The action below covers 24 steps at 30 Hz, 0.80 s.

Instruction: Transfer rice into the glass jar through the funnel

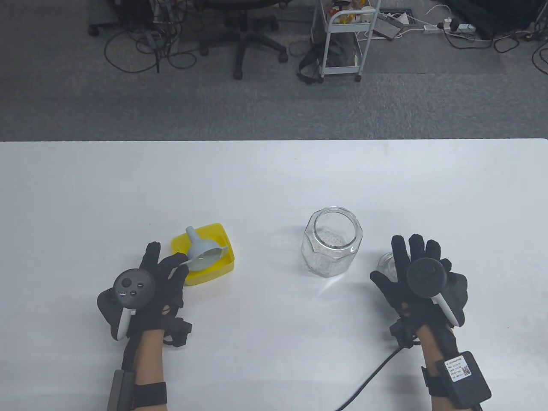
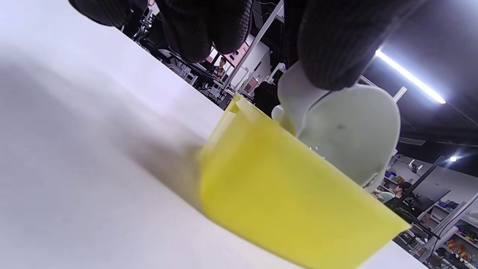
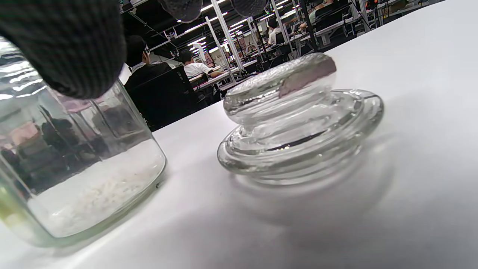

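Note:
A pale funnel lies tilted in a yellow box, spout pointing up and left. My left hand pinches the tab on the funnel's rim; in the left wrist view a fingertip presses on that tab above the funnel and the box. An open glass jar stands mid-table with a little rice at its bottom. My right hand is spread open over the glass lid, which rests on the table beside the jar. It does not touch the lid.
The white table runs to a far edge at mid-frame; beyond it are the floor, an office chair and a white cart. A black cable trails from my right wrist across the table's front.

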Each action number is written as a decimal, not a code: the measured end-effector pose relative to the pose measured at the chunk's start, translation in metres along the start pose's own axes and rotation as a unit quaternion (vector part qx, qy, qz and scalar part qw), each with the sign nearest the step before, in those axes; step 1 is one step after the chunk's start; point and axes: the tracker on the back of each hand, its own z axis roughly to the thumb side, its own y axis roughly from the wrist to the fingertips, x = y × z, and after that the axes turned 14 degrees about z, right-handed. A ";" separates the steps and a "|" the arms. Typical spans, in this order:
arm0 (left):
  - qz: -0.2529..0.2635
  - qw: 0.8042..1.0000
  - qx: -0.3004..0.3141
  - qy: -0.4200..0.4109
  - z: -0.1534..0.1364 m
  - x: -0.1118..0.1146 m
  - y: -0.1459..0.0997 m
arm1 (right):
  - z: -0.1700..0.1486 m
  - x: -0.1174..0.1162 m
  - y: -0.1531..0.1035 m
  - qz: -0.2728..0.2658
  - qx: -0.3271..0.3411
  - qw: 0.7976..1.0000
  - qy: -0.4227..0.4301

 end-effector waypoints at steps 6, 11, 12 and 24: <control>-0.018 1.000 0.012 0.002 0.001 -0.001 0.000 | 0.000 0.000 0.000 -0.005 0.001 1.000 0.001; -0.040 0.999 0.011 0.017 0.002 0.001 0.000 | -0.001 0.000 0.000 -0.007 0.001 1.000 0.000; -0.049 0.998 0.006 0.029 0.002 0.003 0.000 | -0.001 0.000 0.000 -0.007 0.001 1.000 0.000; -0.042 0.999 -0.008 0.034 -0.002 0.004 0.000 | -0.001 0.001 0.000 -0.008 0.005 1.000 -0.002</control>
